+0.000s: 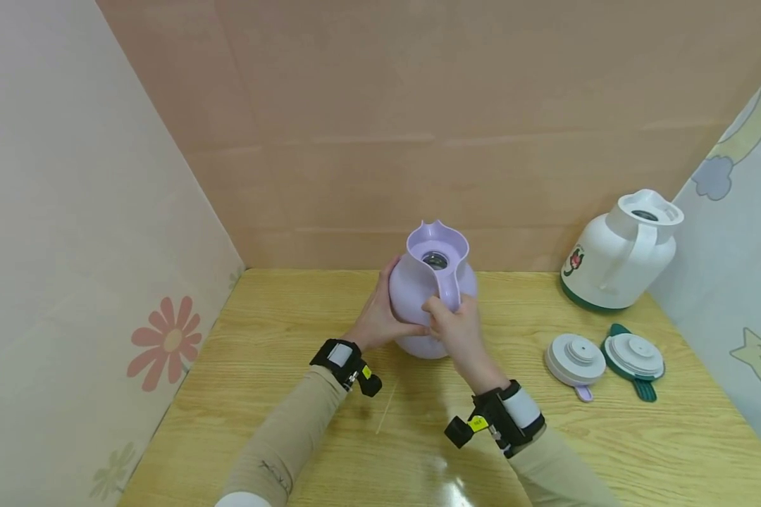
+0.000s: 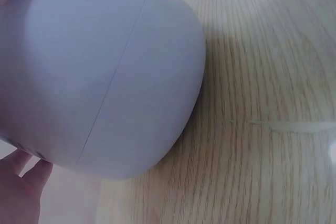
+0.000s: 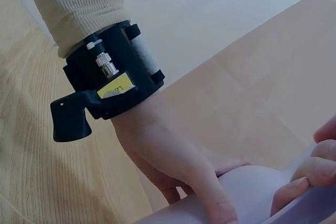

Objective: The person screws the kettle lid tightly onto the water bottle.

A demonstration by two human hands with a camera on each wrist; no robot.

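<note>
The lilac jug [image 1: 432, 289] stands upright, lid off, mid-table on the wooden table [image 1: 279, 338]. The left hand [image 1: 380, 317] cups its side with spread fingers; the right hand [image 1: 456, 327] curls round its handle. Off right lie two lids [image 1: 575, 359], with a white jug [image 1: 621, 253] behind.

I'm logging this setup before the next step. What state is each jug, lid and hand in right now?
Purple jug: upright on the table, lid off, mouth open.
White jug: upright, lid off, untouched.
Purple lid: lying on the table, off its jug.
Green lid: lying on the table beside it.
Left hand: presses the purple jug's side.
Right hand: grips its handle.
</note>
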